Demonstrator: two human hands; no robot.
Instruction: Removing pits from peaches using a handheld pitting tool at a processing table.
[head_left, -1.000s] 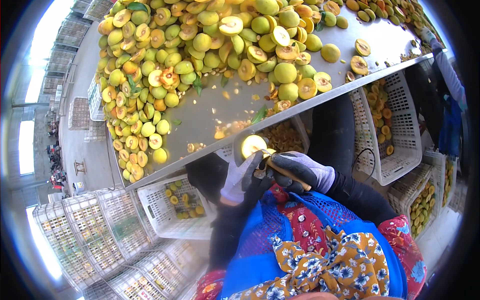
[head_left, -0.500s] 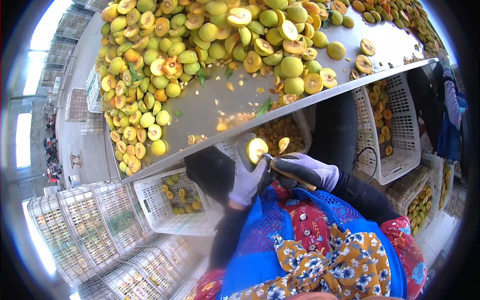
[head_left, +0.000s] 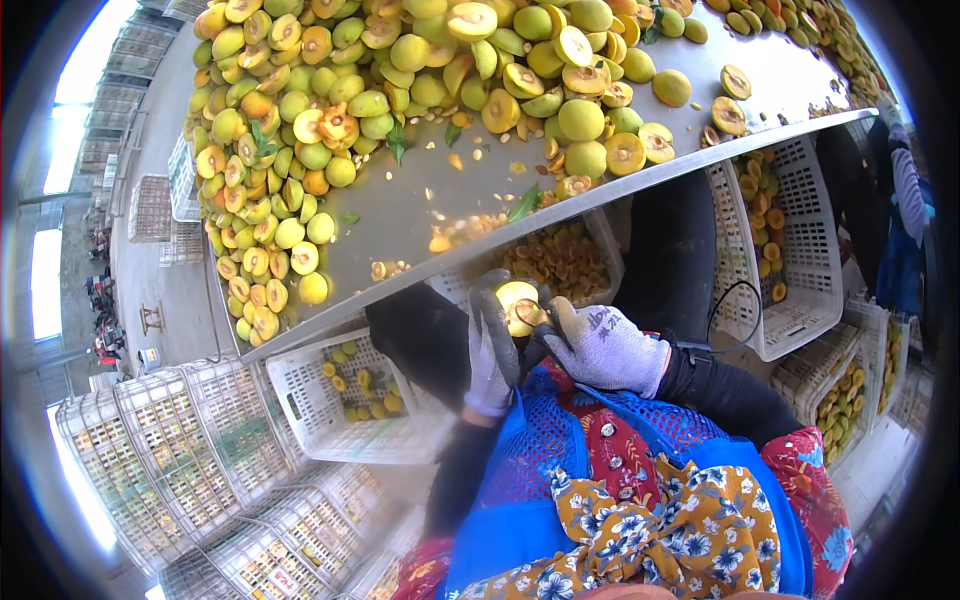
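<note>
Bright, whitish light fills the scene, and a window [head_left: 46, 282] beyond the left end of the bench [head_left: 400, 215] burns out to white. Glare washes the metal toward its right end. Below the near edge, dark trousers [head_left: 665, 255] lose most detail, while the cut fruit [head_left: 512, 295] looks pale and bright. Haze softens the white crate [head_left: 395, 445] off the near left corner. Stacked crates [head_left: 180, 430] bow outward toward the black fisheye rim.

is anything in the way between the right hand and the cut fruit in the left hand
No separate obstacle shows. The left hand holds the cut fruit up; between it and the right hand is only that hand's small tool, at the cut face.
</note>
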